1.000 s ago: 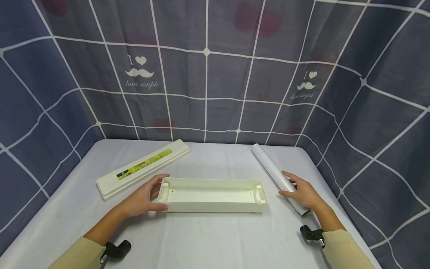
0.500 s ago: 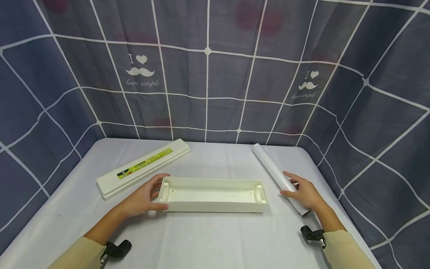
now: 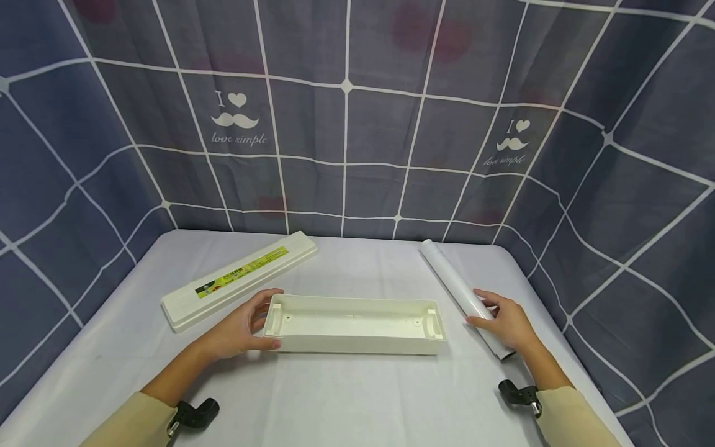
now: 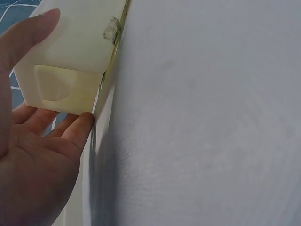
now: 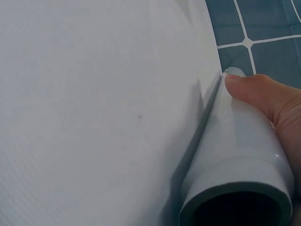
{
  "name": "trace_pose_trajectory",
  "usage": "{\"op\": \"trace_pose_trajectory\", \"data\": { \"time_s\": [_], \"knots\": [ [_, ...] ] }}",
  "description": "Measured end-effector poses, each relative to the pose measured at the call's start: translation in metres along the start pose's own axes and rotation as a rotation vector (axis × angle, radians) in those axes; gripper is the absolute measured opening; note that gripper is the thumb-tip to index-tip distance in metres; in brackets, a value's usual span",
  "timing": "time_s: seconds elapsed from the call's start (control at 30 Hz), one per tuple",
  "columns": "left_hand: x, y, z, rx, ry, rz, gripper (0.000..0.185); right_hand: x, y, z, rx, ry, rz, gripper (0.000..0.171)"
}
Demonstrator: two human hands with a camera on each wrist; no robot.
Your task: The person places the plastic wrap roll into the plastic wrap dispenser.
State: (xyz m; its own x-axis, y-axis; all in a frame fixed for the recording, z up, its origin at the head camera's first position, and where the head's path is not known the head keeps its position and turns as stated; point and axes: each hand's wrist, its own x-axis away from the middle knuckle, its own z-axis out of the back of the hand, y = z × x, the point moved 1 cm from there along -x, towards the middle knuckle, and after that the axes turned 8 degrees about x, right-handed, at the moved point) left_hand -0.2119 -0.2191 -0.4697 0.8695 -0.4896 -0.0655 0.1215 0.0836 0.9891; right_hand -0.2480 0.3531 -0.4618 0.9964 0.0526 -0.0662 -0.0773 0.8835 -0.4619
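An open, long cream plastic box (image 3: 357,344) lies in the middle of the white table, its hollow side up. My left hand (image 3: 234,332) grips its left end, thumb along the near wall and fingers at the far side; the left wrist view shows a recess in the box's end wall (image 4: 89,89). On the right, a white, glossy roll of cling film (image 3: 449,273) lies slantwise. My right hand (image 3: 505,323) holds it near its close end, thumb on the left side. In the right wrist view, the hollow core of the roll (image 5: 235,141) faces the camera.
A long cream lid (image 3: 187,310) with a yellow-green label lies slantwise at the back left, behind my left hand. Dark grid-patterned curtains (image 3: 368,130) stand around the back and sides of the white-covered table (image 3: 341,397). A black wrist mount (image 3: 195,415) sits at each sleeve.
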Motion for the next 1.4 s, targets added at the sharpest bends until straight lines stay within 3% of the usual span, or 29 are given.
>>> {"op": "trace_pose_trajectory", "data": {
  "time_s": [0.53,1.4],
  "knots": [
    [0.000,-0.003,0.001,0.016,-0.014,0.001,0.105,0.001,-0.010,0.002,-0.051,0.063,-0.016,0.070],
    [-0.001,-0.002,0.002,0.021,-0.041,0.004,0.098,0.001,-0.051,0.020,-0.052,0.091,0.105,0.065]
  ]
}}
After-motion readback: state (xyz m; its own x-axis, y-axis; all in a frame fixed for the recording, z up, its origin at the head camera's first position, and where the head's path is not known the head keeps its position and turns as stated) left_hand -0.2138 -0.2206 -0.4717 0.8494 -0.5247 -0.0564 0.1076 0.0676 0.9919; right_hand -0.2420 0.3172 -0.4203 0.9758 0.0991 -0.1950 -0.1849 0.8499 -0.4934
